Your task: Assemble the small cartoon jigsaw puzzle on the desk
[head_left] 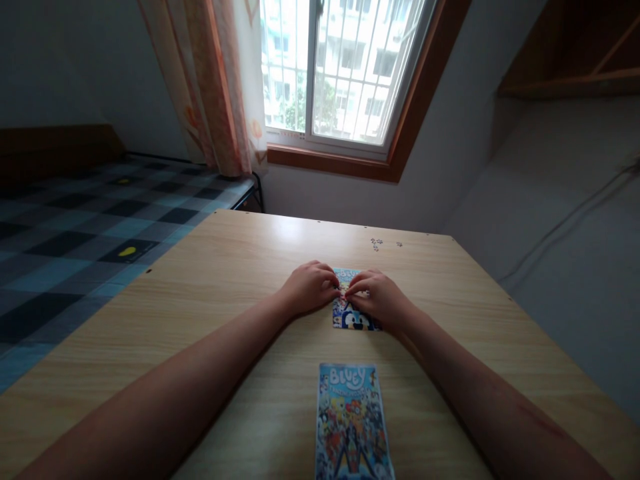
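A small, colourful jigsaw puzzle (357,321) lies flat on the wooden table, with a blue cartoon dog's face along its lower part. My left hand (311,285) rests at its left edge, fingers bent and drawn together, the tips touching the puzzle. From the other side, my right hand (376,296) reaches over the puzzle and covers its right part. Its thumb and forefinger come together near the middle, close to the left fingertips. Whatever either hand's fingertips hold is too small to make out. Nearer to me lies a picture sheet (353,427) lettered "BLUEY".
Several loose puzzle pieces (376,244) lie toward the table's far right edge. The light wooden table (240,267) stands beside a bed with a checked cover (100,247). Beyond are a curtain (220,87) and a barred window (345,73).
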Demonstrator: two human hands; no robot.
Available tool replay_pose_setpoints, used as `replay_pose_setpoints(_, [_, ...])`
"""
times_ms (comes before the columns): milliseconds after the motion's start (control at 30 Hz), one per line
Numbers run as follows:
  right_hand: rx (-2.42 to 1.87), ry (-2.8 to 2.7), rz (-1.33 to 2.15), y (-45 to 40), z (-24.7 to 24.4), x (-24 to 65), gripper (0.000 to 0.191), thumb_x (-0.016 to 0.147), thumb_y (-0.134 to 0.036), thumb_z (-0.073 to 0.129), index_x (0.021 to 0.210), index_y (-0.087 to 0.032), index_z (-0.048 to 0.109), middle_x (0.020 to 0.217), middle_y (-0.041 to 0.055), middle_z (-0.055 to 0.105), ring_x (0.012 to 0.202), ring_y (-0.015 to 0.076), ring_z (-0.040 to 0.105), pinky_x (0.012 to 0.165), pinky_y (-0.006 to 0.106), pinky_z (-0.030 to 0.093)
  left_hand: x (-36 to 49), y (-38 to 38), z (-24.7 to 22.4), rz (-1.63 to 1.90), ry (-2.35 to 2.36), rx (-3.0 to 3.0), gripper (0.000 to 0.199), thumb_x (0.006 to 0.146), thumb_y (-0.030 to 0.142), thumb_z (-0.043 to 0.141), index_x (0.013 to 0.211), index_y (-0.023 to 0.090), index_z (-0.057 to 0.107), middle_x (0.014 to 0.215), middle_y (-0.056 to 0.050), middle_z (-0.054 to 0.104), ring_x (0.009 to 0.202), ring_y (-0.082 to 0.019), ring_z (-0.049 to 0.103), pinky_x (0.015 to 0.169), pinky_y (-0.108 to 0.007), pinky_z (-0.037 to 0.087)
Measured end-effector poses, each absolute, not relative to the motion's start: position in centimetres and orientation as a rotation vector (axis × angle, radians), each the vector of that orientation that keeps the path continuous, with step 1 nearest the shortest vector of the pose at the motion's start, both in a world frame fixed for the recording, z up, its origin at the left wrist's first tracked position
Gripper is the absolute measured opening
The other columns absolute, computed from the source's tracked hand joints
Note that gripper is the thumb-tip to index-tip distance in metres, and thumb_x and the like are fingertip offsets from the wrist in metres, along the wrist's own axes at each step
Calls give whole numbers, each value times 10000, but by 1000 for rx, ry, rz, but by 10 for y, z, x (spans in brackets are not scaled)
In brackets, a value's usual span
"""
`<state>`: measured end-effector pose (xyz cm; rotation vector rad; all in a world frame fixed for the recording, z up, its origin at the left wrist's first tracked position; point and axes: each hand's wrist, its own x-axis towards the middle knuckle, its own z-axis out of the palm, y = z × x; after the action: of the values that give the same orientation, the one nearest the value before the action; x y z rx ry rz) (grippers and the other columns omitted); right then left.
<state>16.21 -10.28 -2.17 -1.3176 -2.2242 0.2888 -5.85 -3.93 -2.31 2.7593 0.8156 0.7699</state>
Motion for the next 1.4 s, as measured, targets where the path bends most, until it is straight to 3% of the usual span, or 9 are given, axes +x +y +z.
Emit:
replay_pose_setpoints(400, [-1211, -2341, 100, -110, -17, 161, 140, 893, -277, 672, 839, -268, 801, 990, 14, 757, 913, 199, 613, 856, 357, 480, -57, -40, -21, 714, 850, 2752, 96, 835, 323, 738, 895, 258, 774, 992, -15, 754, 966, -224, 653, 934, -385, 510])
replay_pose_setpoints(567, [-1222, -1937, -174, -104, -18, 182, 212, 919, -231, 585, 1006, -241, 778, 1098, 50, 730, 1050, 226, 611, 978, 416, 465, -57, -40, -19, 677, 861, 2755, 113, 847, 338, 726, 911, 259, 776, 1013, -19, 755, 979, -223, 649, 942, -383, 500])
replay_pose_setpoints(767, [-1398, -1672, -281, -93, -33, 210, 247, 877, -205, 540, 950, -209, 775, 1052, 63, 729, 1059, 238, 611, 1018, 429, 445, -55, -43, -16, 641, 859, 2761, 132, 878, 332, 680, 916, 247, 773, 1030, -31, 749, 998, -225, 634, 947, -384, 485])
replay_pose_setpoints(1033, [-1588, -1645, -229, -87, -41, 212, 296, 852, -195, 510, 968, -212, 782, 1091, 75, 710, 1086, 254, 564, 1026, 443, 406, -40, -55, -11, 531, 1034, 2804, 303, 880, 493, 661, 917, 199, 721, 1026, -80, 706, 995, -258, 598, 913, -398, 470])
replay_pose_setpoints(1267, [-1799, -1583, -289, -86, -42, 209, 295, 828, -205, 521, 958, -235, 785, 1320, 76, 618, 1258, 306, 477, 1050, 499, 366, -37, -59, -11, 491, 1116, 2785, 302, 857, 486, 679, 941, 196, 699, 1092, -91, 692, 1022, -271, 584, 937, -407, 464])
replay_pose_setpoints(1400, [-1879, -1613, -304, -86, -42, 209, 330, 836, -218, 504, 1024, -233, 775, 1374, 91, 580, 1304, 317, 447, 1053, 516, 363, -37, -56, -14, 527, 1121, 2782, 369, 856, 488, 674, 1074, 191, 690, 1182, -101, 678, 1108, -283, 567, 1002, -415, 451])
